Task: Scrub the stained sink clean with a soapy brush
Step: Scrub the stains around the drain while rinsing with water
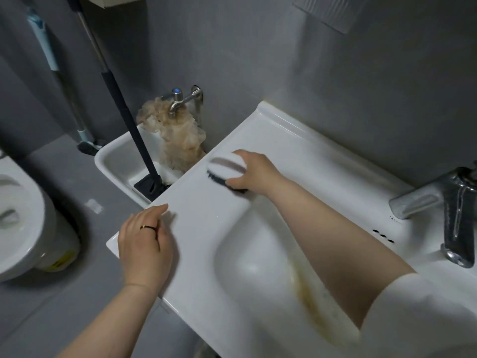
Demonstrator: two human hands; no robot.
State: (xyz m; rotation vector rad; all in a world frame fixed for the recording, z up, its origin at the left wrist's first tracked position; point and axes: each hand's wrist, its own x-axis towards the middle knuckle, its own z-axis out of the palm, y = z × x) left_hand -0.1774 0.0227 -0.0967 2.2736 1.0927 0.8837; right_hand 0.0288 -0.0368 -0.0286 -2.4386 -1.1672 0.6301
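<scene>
A white sink [291,161] with a wide flat ledge fills the middle and right. Its basin carries a brown-yellow stain [307,293] running down the near wall. My right hand [255,171] grips a white scrub brush [227,167] with dark bristles, pressed on the ledge's far left part near the edge. My left hand [144,244], wearing a dark ring, rests on the sink's front left corner with fingers lying loosely on the rim. My right forearm crosses over the basin.
A chrome faucet [444,210] stands at the right on the sink. Left of the sink sits a low white mop basin [116,161] with a black mop handle [121,104], a stained rag [175,135] and a wall tap [178,99]. A toilet [23,220] is at far left.
</scene>
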